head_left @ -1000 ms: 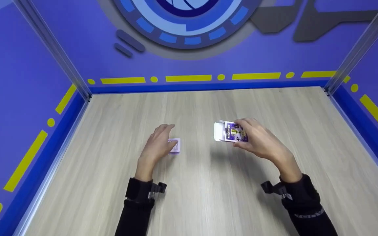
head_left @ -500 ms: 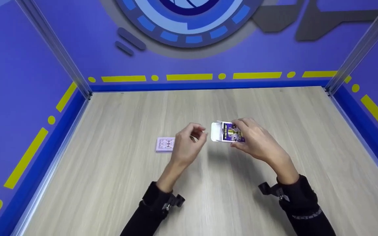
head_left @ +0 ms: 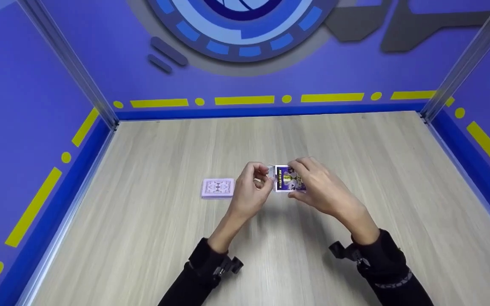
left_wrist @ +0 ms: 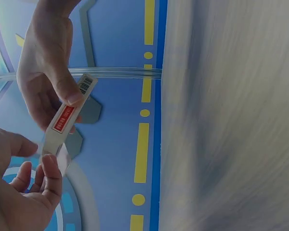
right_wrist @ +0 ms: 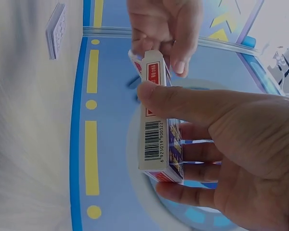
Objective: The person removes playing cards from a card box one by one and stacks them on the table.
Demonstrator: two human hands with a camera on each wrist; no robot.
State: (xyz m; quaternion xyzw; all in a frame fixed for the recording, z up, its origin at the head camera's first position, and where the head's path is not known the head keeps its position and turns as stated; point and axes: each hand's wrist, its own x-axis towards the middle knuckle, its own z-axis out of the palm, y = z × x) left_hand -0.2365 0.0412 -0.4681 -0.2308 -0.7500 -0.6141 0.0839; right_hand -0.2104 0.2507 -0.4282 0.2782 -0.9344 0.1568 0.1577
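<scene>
My right hand (head_left: 326, 187) holds a small playing-card box (head_left: 286, 179) above the table, thumb on one narrow side and fingers on the opposite one. Its printed face is purple, and the right wrist view shows a barcode and a red label on the side under the thumb (right_wrist: 151, 96). The box's end flap (right_wrist: 135, 61) stands out toward my left hand (head_left: 251, 187). My left fingers are loosely bent right at that flap, with the thumb apart from the fingertips in the left wrist view. A deck of cards (head_left: 217, 188) with patterned lilac backs lies on the table, left of my left hand.
The light wooden table (head_left: 177, 255) is bounded by a blue printed back wall (head_left: 245, 85) and side walls with yellow dashes. Metal posts (head_left: 70, 63) stand at the back corners. Each wrist wears a black strap with a small camera.
My left hand has moved right from beside the deck to the box's flap, uncovering the deck. My right hand has brought the box slightly left and nearer, and the flap is less spread out in view.
</scene>
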